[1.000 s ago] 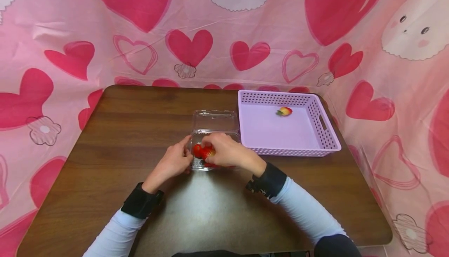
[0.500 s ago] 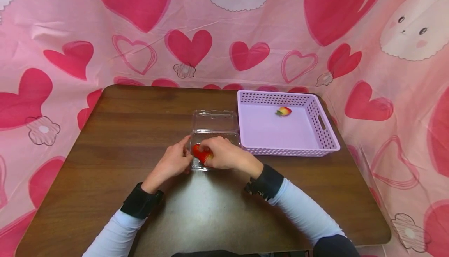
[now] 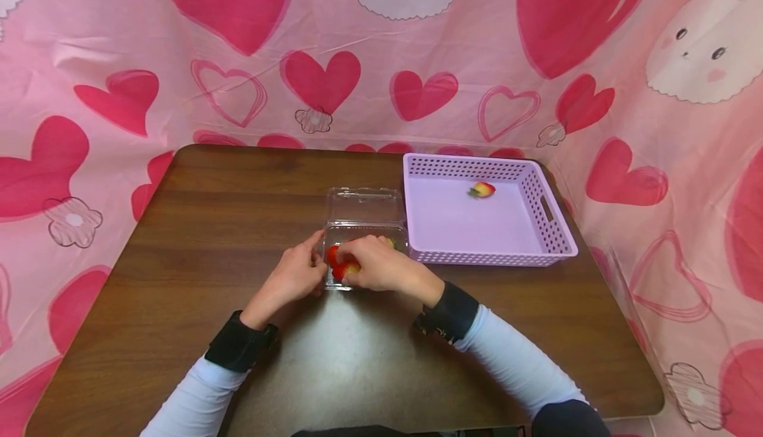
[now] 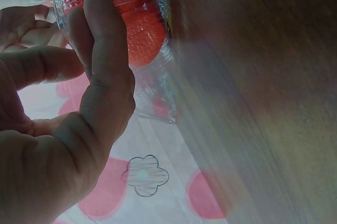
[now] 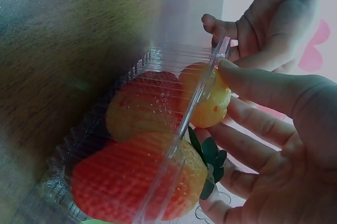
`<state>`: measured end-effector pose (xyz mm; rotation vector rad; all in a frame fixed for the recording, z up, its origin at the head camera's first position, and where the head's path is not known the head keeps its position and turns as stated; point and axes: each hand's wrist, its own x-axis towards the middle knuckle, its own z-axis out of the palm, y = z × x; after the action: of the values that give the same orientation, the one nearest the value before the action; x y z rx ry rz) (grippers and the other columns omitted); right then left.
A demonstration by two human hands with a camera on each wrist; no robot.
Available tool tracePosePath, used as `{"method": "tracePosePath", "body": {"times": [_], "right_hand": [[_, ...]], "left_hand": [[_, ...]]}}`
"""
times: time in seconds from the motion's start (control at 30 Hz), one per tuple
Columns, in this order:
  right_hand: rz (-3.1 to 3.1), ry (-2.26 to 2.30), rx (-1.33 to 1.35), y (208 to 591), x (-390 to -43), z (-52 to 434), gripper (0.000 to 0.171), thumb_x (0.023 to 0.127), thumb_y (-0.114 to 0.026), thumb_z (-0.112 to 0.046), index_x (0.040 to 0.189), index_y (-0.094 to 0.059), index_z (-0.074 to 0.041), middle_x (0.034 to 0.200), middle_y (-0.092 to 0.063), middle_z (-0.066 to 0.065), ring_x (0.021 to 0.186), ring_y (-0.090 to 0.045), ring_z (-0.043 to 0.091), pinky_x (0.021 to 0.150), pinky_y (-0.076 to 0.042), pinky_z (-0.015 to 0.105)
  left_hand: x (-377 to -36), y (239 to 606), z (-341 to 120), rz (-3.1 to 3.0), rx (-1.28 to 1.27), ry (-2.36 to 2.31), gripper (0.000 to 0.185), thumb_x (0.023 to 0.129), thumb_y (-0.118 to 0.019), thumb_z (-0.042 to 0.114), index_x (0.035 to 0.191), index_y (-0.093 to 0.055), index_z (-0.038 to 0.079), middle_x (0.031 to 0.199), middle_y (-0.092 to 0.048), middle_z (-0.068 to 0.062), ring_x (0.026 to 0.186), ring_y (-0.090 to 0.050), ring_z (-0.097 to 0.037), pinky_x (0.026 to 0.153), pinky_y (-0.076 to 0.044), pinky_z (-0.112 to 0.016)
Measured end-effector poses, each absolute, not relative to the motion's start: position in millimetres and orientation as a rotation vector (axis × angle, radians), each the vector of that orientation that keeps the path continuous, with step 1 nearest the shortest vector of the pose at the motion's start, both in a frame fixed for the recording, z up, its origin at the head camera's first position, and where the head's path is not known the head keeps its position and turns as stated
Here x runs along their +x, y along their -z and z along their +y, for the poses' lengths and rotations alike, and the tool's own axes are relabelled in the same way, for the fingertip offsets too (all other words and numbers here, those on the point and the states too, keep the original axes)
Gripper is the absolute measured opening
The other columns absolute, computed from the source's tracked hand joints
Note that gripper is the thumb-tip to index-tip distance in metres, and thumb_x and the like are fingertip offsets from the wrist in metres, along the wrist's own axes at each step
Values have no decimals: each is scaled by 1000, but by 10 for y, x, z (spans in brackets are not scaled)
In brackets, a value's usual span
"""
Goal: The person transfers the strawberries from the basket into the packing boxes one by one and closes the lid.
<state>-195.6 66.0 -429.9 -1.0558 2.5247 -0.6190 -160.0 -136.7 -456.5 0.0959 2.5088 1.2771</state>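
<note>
Reaching into the clear clamshell box (image 3: 365, 251) with both my hands at the near middle of the table (image 3: 197, 225).

From the head view, my left hand (image 3: 292, 277) pressed its fingers and thumb against the box's left wall, I judged to keep it from sliding, while my right hand (image 3: 381, 266) curled over a red strawberry (image 3: 340, 263) inside it; the lid lay open on the far side, and the lilac basket (image 3: 554, 225) with one strawberry (image 3: 483, 189) sat just right. From the left wrist, my left fingers (image 4: 108, 61) lay straight on the ribbed plastic with red fruit behind. From the right wrist, my right fingers (image 5: 263, 90) curved round a yellowish strawberry (image 5: 208, 100) at the rim, two more lying beside it in the box.
</note>
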Motion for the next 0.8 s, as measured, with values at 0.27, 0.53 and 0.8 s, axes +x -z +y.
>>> {"method": "tracePosePath", "body": {"times": [0.27, 0.53, 0.8], "right_hand": [[2527, 605, -1067, 4324, -1963, 628, 34, 92, -83, -22, 124, -76, -12, 111, -75, 0, 102, -64, 17, 86, -44, 37], [2503, 640, -1083, 4343, -1976, 608, 29, 92, -82, -18, 120, -76, -9, 106, -73, 0, 95, -63, 17, 86, -48, 37], [2532, 643, -1119, 4383, -1966, 596, 21, 92, -82, -19, 112, -78, -10, 103, -70, 1, 92, -61, 17, 81, -52, 32]], "left_hand": [[-1603, 4562, -1376, 2503, 97, -1276, 75, 100, -61, 2, 165, -25, 1, 78, -59, -11, 58, -62, -24, 57, -52, -35], [-1600, 4559, -1381, 2494, 97, -1284, 74, 100, -61, 2, 165, -26, 1, 80, -59, -11, 59, -62, -24, 58, -53, -35], [-1602, 4565, -1375, 2505, 113, -1298, 74, 99, -60, 2, 165, -26, -1, 78, -59, -10, 56, -63, -23, 56, -54, -36]]}}
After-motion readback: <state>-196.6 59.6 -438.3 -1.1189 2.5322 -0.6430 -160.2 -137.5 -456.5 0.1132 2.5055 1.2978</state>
